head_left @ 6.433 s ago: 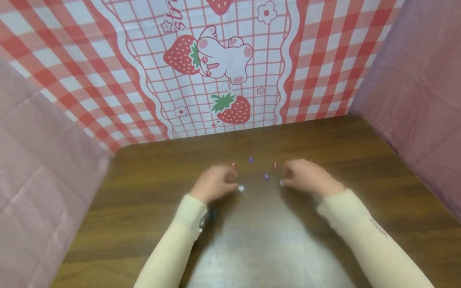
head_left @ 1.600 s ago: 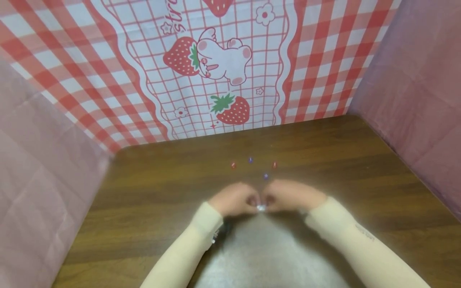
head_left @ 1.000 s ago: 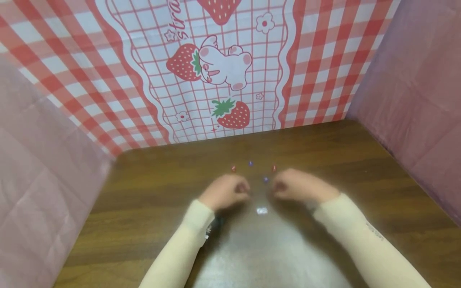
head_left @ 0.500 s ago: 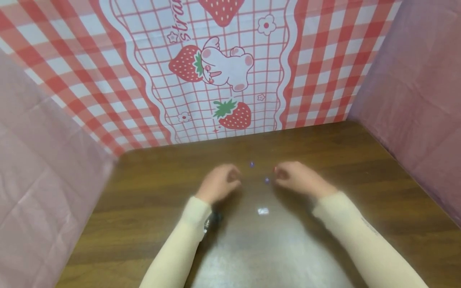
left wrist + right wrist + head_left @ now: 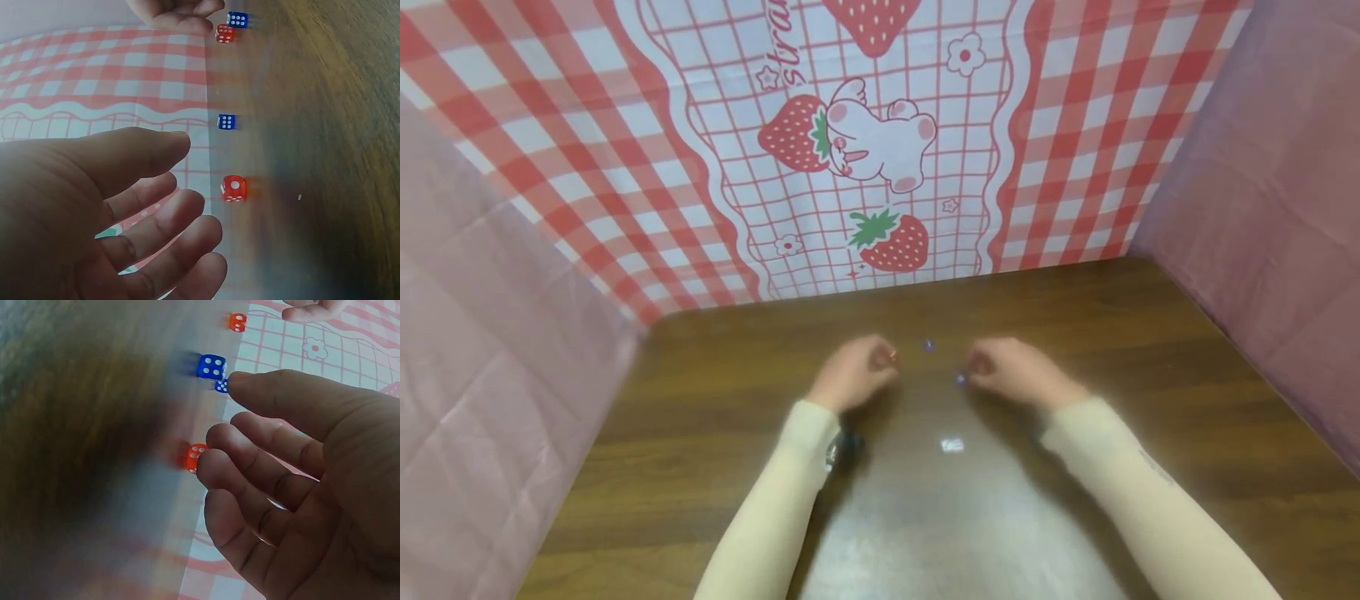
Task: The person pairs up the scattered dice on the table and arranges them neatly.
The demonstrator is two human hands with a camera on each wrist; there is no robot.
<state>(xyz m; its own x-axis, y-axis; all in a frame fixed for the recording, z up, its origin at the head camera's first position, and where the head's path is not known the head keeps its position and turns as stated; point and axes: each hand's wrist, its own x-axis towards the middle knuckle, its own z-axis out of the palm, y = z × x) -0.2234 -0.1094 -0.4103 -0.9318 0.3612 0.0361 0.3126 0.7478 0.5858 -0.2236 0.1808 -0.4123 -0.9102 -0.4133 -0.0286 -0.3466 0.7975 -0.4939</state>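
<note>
Left hand point(image 5: 852, 372) at nine o'clock, right hand point(image 5: 1026, 371) at three, both loosely spread near two red dice point(image 5: 234, 189), two blue dice point(image 5: 226, 122); two pale dice point(image 5: 947, 446) at six.

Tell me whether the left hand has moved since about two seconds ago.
Yes: judged against the strawberry-print cloth, the left hand has moved leftward and forward, closer to it.

Dice point(image 5: 234, 189): glossy, translucent plastic. Tabletop point(image 5: 677, 467): wood-grain, smooth, glossy. Checked backdrop point(image 5: 1075, 125): matt cloth. Sleeves point(image 5: 762, 525): soft matt cloth.
</note>
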